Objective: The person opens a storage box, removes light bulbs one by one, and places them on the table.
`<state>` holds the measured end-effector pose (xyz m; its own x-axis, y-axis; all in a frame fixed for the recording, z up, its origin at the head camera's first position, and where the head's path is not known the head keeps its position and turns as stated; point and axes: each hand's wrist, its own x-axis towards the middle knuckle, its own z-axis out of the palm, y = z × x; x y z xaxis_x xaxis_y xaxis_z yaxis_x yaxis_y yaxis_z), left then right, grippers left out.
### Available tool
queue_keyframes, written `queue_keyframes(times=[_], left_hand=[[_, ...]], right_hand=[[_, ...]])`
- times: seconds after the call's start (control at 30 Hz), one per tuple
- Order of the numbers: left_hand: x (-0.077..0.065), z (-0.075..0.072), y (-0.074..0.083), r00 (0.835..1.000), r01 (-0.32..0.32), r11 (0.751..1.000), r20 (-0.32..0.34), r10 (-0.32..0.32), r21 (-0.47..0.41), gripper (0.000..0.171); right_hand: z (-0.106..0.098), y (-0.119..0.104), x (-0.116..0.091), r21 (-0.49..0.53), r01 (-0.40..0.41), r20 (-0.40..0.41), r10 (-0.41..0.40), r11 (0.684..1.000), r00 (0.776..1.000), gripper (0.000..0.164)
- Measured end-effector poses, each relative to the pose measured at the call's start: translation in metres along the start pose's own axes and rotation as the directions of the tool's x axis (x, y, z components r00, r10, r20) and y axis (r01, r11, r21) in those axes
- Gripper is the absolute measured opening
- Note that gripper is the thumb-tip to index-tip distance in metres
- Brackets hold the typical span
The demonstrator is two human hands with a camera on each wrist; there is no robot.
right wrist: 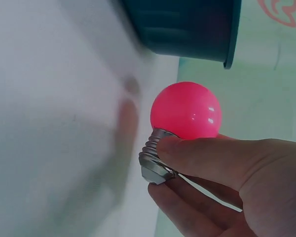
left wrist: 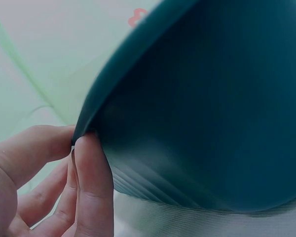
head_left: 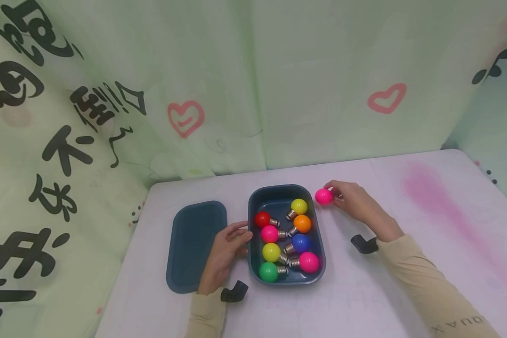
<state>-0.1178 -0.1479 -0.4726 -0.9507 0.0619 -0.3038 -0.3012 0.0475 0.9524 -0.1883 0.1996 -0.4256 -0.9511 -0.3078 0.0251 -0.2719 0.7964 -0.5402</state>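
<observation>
Between the thumb and fingers of my right hand is a pink light bulb, pinched by its silver screw base. It is above the table, just outside the far right corner of the dark blue-green box. My left hand pinches the box's left rim, its thumb on one side and fingers on the other in the left wrist view. Several bulbs lie in the box in two rough columns, among them a red bulb, a green bulb, an orange bulb and a blue bulb.
A flat dark blue-green lid lies on the table left of the box, partly behind my left hand. The pale tabletop bears a pink stain at right. A light green curtain with hearts and black characters hangs behind.
</observation>
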Motion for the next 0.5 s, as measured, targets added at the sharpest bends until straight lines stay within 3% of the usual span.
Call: queue_keyframes(times=[0.2,0.5], left_hand=[[-0.0013,0.0004,0.0022,1.0,-0.009,1.0,0.006,0.009,-0.017,0.05],[-0.001,0.0006,0.0006,1.0,-0.011,1.0,0.0,0.011,0.0,0.051]], right_hand=[[0.0026,0.0073,-0.0014,0.008,-0.042,0.05,0.042,0.999,0.998,0.039],[0.0031,0.0108,0.0001,-0.005,-0.037,0.074,0.037,0.999,0.997,0.041]])
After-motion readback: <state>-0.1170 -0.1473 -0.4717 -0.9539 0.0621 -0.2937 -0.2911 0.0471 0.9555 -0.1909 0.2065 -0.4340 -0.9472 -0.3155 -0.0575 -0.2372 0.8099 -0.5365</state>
